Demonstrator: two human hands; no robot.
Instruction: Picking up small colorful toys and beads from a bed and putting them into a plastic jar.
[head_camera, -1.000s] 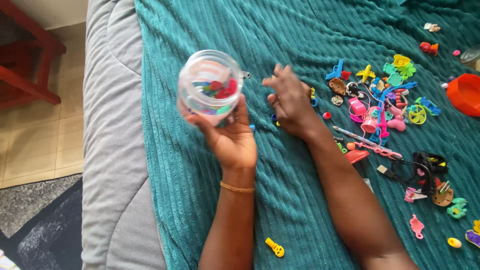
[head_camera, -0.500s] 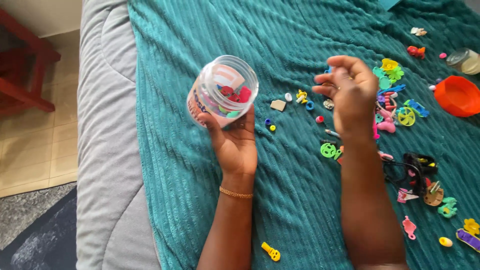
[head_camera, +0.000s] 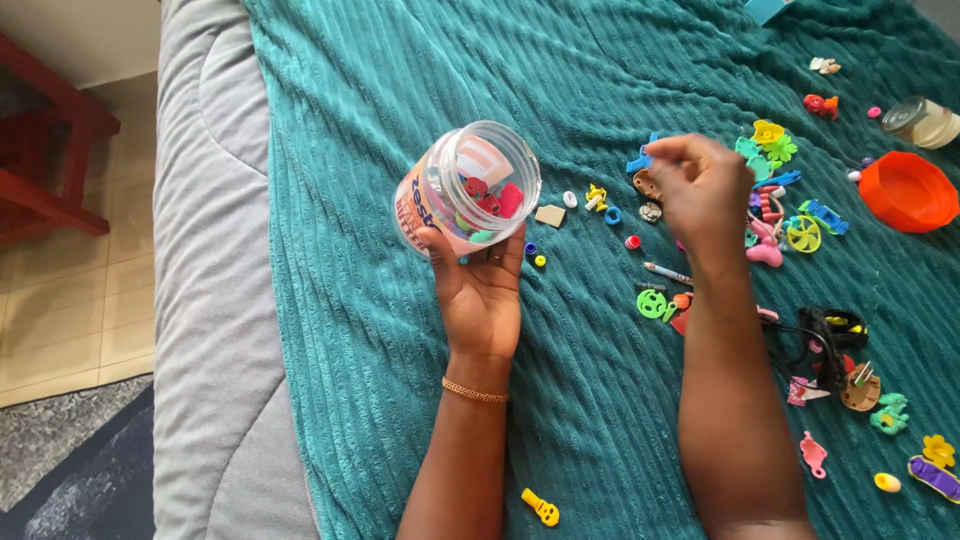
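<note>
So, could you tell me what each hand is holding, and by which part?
The left hand cups the clear jar from beneath, around its base. The right hand pinches something small; what cannot be told.

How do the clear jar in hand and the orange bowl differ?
The jar is clear plastic and shows its contents; the orange bowl is opaque.
The jar is held off the blanket in the left hand, tilted; the bowl sits on the blanket, untouched.
The jar holds small colourful pieces; the bowl looks empty.
The jar is tall, the bowl shallow.
Both are round and open-topped.
</note>
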